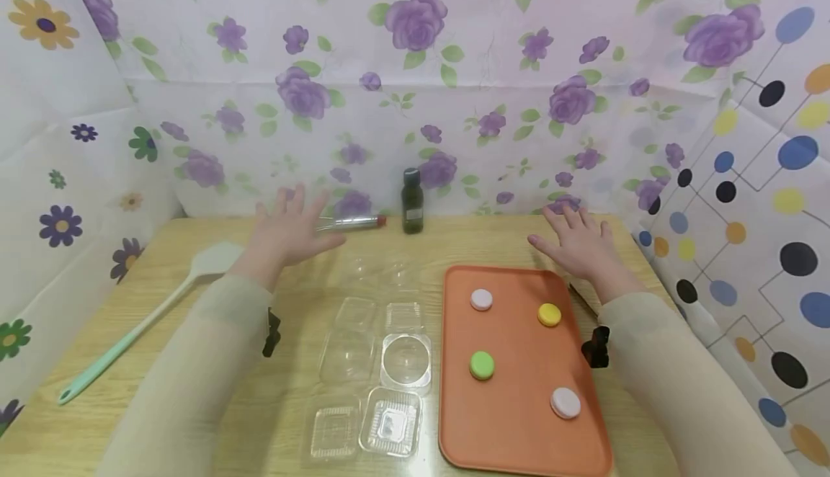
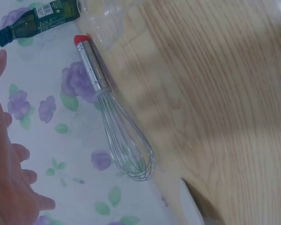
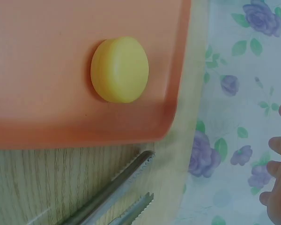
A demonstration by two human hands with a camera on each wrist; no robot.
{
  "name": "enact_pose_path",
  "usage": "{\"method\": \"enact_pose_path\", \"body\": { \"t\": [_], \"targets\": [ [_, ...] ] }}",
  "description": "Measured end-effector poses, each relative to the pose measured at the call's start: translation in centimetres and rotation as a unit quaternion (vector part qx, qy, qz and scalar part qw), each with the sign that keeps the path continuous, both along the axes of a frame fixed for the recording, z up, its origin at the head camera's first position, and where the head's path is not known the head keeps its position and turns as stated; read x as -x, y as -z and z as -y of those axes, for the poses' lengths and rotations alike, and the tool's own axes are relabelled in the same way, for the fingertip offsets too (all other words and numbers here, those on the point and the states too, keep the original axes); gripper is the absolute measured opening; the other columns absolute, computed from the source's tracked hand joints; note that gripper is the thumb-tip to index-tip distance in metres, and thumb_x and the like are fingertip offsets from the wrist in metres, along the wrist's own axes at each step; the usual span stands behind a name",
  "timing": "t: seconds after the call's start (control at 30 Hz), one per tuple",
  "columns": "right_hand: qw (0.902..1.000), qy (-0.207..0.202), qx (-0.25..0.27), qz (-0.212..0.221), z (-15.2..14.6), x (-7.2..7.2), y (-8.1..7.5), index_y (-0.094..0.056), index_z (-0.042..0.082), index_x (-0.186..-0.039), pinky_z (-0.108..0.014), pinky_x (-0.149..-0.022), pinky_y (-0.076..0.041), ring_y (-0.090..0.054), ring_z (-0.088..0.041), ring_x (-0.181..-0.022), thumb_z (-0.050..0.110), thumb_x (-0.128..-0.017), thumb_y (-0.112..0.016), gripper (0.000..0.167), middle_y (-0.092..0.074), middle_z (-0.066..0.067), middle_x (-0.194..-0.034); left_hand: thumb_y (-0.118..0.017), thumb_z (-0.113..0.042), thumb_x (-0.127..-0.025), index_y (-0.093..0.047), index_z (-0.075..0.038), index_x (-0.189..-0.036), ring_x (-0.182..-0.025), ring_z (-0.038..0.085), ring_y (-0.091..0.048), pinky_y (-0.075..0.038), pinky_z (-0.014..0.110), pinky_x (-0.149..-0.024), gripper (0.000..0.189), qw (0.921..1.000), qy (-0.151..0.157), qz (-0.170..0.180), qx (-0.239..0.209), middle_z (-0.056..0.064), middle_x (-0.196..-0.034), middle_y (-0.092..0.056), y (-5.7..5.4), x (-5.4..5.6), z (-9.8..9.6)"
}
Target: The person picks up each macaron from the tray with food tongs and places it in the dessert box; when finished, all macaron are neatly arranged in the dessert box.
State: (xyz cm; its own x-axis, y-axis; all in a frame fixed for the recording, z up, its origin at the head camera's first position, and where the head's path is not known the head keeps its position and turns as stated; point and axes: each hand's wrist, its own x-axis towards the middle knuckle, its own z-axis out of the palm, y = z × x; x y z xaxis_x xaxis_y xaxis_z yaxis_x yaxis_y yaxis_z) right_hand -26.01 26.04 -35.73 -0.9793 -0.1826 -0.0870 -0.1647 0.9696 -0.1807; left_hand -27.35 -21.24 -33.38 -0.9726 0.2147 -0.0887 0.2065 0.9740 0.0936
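Observation:
My left hand (image 1: 289, 228) is held above the back left of the table with its fingers spread, holding nothing. Close by lies a whisk (image 2: 94, 68) with a metal handle and red end cap. Over the back right corner of an orange tray (image 1: 519, 369), my right hand (image 1: 579, 246) is raised with fingers spread and nothing in it. The tray bears a yellow macaron (image 3: 122, 70), a green macaron (image 1: 482, 365) and two pale pink macarons, one at the back (image 1: 481, 299) and one nearer the front (image 1: 565, 403). Metal tongs (image 3: 117, 187) with toothed tips lie beside the tray.
Clear plastic containers (image 1: 392, 423) stand left of the tray, several of them. A dark green bottle (image 1: 412, 203) is upright by the flowered back wall. A spatula (image 1: 145, 322) with a pale green handle lies at the left. Patterned cloth walls enclose the table.

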Motion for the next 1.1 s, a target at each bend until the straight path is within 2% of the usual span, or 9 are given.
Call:
{"method": "enact_pose_path", "body": {
  "t": [0.2,0.6,0.77,0.9,1.0,1.1],
  "targets": [
    [1.0,-0.004,-0.001,-0.003,0.1,0.1,-0.1,-0.011,0.016,-0.152,-0.071,-0.1,0.004,0.002,-0.05,-0.135,0.075,-0.085,-0.022,0.09,-0.003,-0.024,-0.153,-0.022,-0.089,-0.071,0.002,-0.025,-0.151,-0.134,0.048,0.014,0.009,0.073,-0.095,0.106,0.9999,0.005,0.0,0.011,0.024,-0.153,0.008,0.1,-0.4,0.0],
    [0.9998,-0.016,0.008,0.006,0.4,-0.2,0.2,-0.012,0.014,-0.151,-0.069,-0.101,0.006,0.005,-0.048,-0.136,0.074,-0.086,-0.023,0.09,-0.003,-0.025,-0.153,-0.022,-0.089,-0.071,0.0,-0.023,-0.152,-0.134,0.049,0.014,0.009,0.073,-0.096,0.106,0.9998,0.012,-0.006,0.011,0.025,-0.153,0.005,0.5,-1.1,0.0],
    [0.9996,-0.027,0.004,0.006,0.7,-0.7,0.2,-0.01,0.013,-0.151,-0.068,-0.101,0.008,0.007,-0.048,-0.136,0.074,-0.086,-0.023,0.091,0.0,-0.025,-0.153,-0.029,-0.084,-0.075,0.002,-0.024,-0.151,-0.135,0.049,0.007,-0.001,0.073,-0.098,0.102,0.9998,0.017,-0.011,-0.003,0.022,-0.154,0.006,0.7,-1.2,-0.5],
    [0.9991,-0.041,-0.006,0.004,0.6,-1.3,0.5,-0.008,0.013,-0.152,-0.068,-0.102,0.005,0.006,-0.048,-0.136,0.073,-0.087,-0.023,0.09,0.0,-0.025,-0.153,-0.034,-0.081,-0.077,0.0,-0.024,-0.152,-0.136,0.048,0.003,-0.005,0.075,-0.096,0.1,0.9991,0.038,-0.018,-0.009,0.019,-0.155,0.004,0.8,-1.7,-1.5],
    [0.9989,-0.047,0.0,0.001,0.3,-1.8,0.8,-0.009,0.012,-0.151,-0.069,-0.101,0.003,0.003,-0.049,-0.136,0.07,-0.089,-0.025,0.087,-0.001,-0.027,-0.152,-0.037,-0.08,-0.078,-0.005,-0.022,-0.152,-0.138,0.046,0.001,-0.003,0.071,-0.101,0.1,0.9972,0.069,-0.028,-0.009,0.018,-0.155,0.002,0.8,-2.3,-2.4],
    [0.9989,-0.045,0.01,-0.001,-0.1,-2.5,0.8,-0.011,0.011,-0.151,-0.07,-0.101,0.002,0.001,-0.05,-0.135,0.068,-0.09,-0.028,0.085,-0.002,-0.028,-0.152,-0.037,-0.081,-0.077,-0.005,-0.021,-0.152,-0.139,0.043,-0.002,-0.007,0.066,-0.105,0.1,0.9949,0.095,-0.027,-0.021,0.015,-0.156,0.003,0.9,-3.2,-3.3]
  ]
}}
